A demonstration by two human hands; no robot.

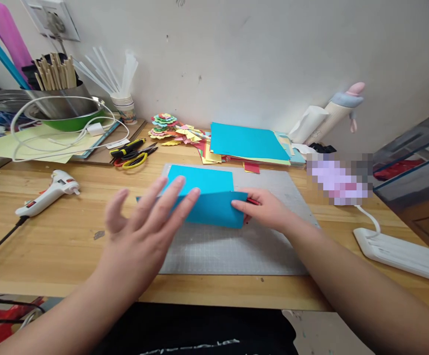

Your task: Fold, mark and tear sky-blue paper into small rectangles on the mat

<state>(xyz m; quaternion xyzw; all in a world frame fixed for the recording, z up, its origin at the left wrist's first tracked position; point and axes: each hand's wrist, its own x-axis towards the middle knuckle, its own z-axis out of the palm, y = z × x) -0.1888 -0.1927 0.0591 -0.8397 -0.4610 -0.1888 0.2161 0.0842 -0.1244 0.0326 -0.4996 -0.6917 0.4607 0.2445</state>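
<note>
Wooden tabletop (70,256) runs across the foreground, with black clothing (199,328) below its front edge and a pale grey gridded cutting mat (232,254) lying on it. Nearest, the left hand (146,236) is open, fingers spread, in front of the left part of the blue paper (214,210); whether any fingertip touches it, I cannot tell. The right hand (264,209) pinches the paper's right end, thumb on the near face and the other fingers behind — a small red item (253,201) shows beside them, too hidden to name.

Over the mat, the paper's darker near part is tilted up toward the viewer, while a brighter blue part (207,178) lies flatter behind it. Whether these are one folded sheet or two pieces is unclear. Work on it looks partway: the near part is raised and held, but not laid flat, and nothing is visibly attached to it.

Farther left, the glue gun (50,192) rests on its side, well apart from the paper, and the yellow-handled scissors (136,160) lie unused. Beyond the mat are layered paper flowers (162,128), seemingly already made, and a stack of coloured sheets (247,140) — all before a marked white wall (229,64).
</note>
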